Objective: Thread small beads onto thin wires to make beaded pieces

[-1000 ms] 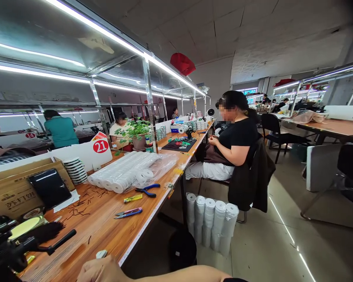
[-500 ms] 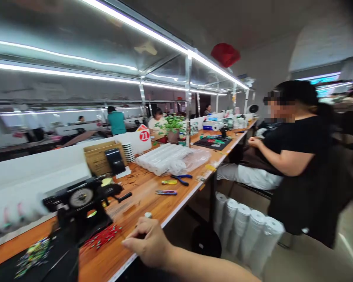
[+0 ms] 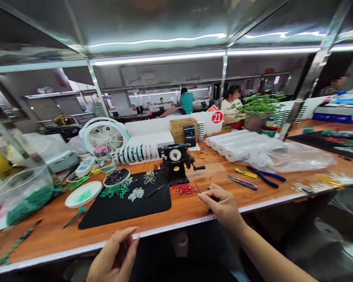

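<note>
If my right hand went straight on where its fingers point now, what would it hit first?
Probably the small red pieces on the table, just ahead of your right hand. The hand's height is hard to judge, so it might pass above them.

Black mat [image 3: 135, 215]: bare near strip, passable for my left hand [image 3: 113, 254].
Cranked machine [image 3: 176, 153]: behind red pieces [image 3: 184, 189], blocks my right hand [image 3: 225, 205] ahead-left.
Snips [image 3: 242, 183], pliers [image 3: 262, 173]: obstacles rightward.

There it is, a bold white 21 on a red disc [image 3: 217, 117], up at the end of the white partition [image 3: 205, 118]! Farther back, another red sign [image 3: 173, 104] is too small to read.
</note>
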A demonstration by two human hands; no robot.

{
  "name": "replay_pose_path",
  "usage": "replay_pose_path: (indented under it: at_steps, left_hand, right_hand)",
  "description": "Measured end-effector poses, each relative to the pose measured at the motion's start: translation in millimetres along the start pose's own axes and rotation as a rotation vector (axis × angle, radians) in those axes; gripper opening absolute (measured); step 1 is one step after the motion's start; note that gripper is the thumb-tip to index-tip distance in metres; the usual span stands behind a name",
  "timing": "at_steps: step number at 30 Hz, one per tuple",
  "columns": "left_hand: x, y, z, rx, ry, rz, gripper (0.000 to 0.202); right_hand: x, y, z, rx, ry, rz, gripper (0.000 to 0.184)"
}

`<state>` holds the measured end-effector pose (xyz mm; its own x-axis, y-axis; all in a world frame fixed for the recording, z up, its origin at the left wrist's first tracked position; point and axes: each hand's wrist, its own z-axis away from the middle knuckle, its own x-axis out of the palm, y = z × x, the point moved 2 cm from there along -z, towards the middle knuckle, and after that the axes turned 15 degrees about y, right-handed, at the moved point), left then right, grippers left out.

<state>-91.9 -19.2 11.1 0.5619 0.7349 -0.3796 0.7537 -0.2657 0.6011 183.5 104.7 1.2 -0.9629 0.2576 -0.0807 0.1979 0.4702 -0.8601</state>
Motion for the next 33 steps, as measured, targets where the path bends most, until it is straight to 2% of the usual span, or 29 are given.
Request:
replay_pose_path:
  at_steps: [1, 3, 5, 9, 15, 20, 24, 27, 30, 33]
  left_hand:
    - [-3.8, -1.0, -11.3, -0.034, 0.026, -0.042, 0.022]
    - [-5.6, -9.2, -38.6, -0.060, -0.064, -0.155, 0.027]
    - [-3.6, -23.0, -68.9, -0.020, -0.111, -0.298, 0.032]
    - [17.4, -53.0, -114.0, -0.033, -0.370, -0.523, 0.031]
    - [58.1, -70.4, -143.6, -0.057, -0.507, -0.605, 0.024]
    - [77.2, -81.5, -155.4, -0.127, -0.609, -0.616, 0.013]
    - [83.6, -89.3, -158.6, -0.190, -0.600, -0.591, 0.016]
    - [83.1, -91.7, -161.4, -0.252, -0.522, -0.500, 0.013]
    - [73.9, -87.3, -163.6, -0.321, -0.327, -0.351, 0.008]
    - [59.9, -69.3, -156.9, -0.381, -0.093, -0.149, 0.020]
  right_hand:
    - [0.5, 0.8, -0.1, -0.002, -0.002, -0.008, 0.023]
    - [0.7, 2.5, 0.9, -0.010, -0.008, -0.013, 0.023]
    - [0.1, 4.6, 2.5, -0.019, -0.015, -0.011, 0.023]
    - [-1.3, 9.4, 4.9, -0.021, -0.017, 0.003, 0.023]
    - [-1.9, 11.2, 5.4, -0.038, -0.030, 0.037, 0.025]
    - [-1.6, 9.6, 4.6, -0.043, -0.034, 0.045, 0.026]
    - [-1.0, 8.7, 4.9, -0.045, -0.027, 0.031, 0.025]
    - [-0.7, 8.4, 4.9, -0.043, -0.032, 0.019, 0.024]
    - [-0.4, 8.4, 4.3, -0.046, -0.038, -0.001, 0.023]
    - [0.1, 8.0, 3.4, -0.060, -0.039, 0.001, 0.023]
